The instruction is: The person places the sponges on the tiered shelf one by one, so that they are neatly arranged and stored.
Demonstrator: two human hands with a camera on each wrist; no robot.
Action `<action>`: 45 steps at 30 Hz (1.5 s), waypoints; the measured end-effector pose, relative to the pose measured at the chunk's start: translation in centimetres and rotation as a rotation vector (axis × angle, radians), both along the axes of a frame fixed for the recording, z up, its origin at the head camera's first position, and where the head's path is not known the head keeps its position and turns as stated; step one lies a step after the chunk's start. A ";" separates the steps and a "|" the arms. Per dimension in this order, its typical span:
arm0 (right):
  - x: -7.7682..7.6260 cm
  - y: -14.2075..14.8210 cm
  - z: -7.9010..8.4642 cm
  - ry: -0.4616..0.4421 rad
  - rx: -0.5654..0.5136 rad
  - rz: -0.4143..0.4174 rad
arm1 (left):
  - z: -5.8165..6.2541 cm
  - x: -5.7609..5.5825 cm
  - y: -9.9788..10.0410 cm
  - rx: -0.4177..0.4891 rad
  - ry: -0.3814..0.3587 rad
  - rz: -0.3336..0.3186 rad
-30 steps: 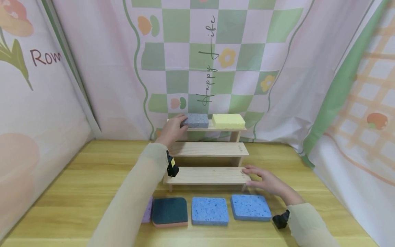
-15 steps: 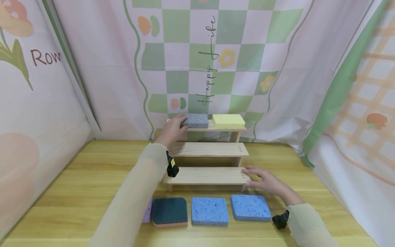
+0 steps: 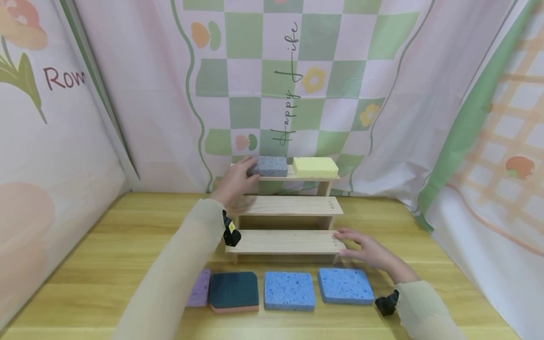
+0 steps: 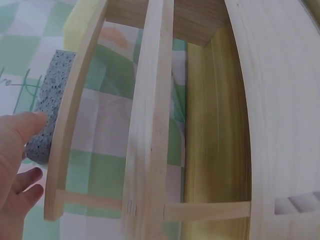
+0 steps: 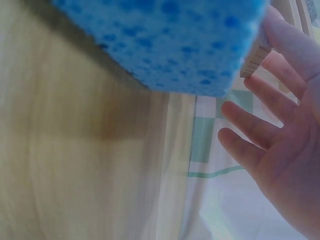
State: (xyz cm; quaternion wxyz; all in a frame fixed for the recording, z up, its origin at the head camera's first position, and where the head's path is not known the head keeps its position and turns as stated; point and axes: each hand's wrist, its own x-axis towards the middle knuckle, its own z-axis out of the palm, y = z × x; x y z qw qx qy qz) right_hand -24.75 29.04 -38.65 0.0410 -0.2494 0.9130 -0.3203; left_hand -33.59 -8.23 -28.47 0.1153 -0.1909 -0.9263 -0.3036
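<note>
On the top board of a wooden three-step rack (image 3: 284,242), a grey speckled sponge (image 3: 272,166) lies beside a pale yellow sponge (image 3: 315,167). My left hand (image 3: 235,179) is at the grey sponge's left end, fingers spread loosely. In the left wrist view the thumb (image 4: 32,122) overlaps the sponge's front, while two fingertips (image 4: 31,181) show apart from its end. My right hand (image 3: 369,250) rests with extended fingers at the right end of the lowest board. The right wrist view shows these fingers holding nothing, with a blue sponge (image 5: 170,45) close to the camera.
In front of the rack lie a purple sponge (image 3: 199,289), partly hidden by the left sleeve, a dark green scouring sponge (image 3: 234,290), a blue sponge (image 3: 289,290) and another blue sponge (image 3: 345,285). A checked curtain (image 3: 280,71) hangs behind the rack.
My left hand has loosened and its wrist has shifted slightly left, showing more of the purple sponge. The grey sponge stays in place on the top board. My right hand has not moved.
</note>
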 end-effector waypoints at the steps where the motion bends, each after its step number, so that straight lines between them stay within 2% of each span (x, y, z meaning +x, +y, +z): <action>1: 0.0 0.0 0.0 0.001 0.002 -0.002 | 0.0 0.1 -0.1 0.007 -0.001 -0.006; 6: 0.0 0.0 0.0 0.002 0.005 -0.004 | -0.3 0.7 -0.9 0.050 -0.004 -0.038; 15: 0.0 -0.1 0.0 0.000 0.008 -0.010 | -0.9 1.3 -2.9 0.114 0.046 -0.066; 20: 0.0 0.0 -0.3 0.004 0.015 -0.015 | -1.0 1.9 -3.9 0.094 0.104 -0.088; 25: -0.1 0.1 -0.3 -0.004 0.016 -0.020 | -1.2 2.7 -5.0 0.068 0.090 -0.076; 29: 0.0 0.0 0.0 -0.005 0.014 -0.015 | -1.5 3.4 -5.9 0.089 0.087 -0.088; 37: 0.0 0.0 0.1 -0.013 0.006 -0.016 | -2.2 4.8 -7.3 0.112 0.180 -0.146; 45: -0.1 0.0 -0.1 0.013 0.022 -0.004 | -2.7 6.3 -8.4 0.112 0.151 -0.139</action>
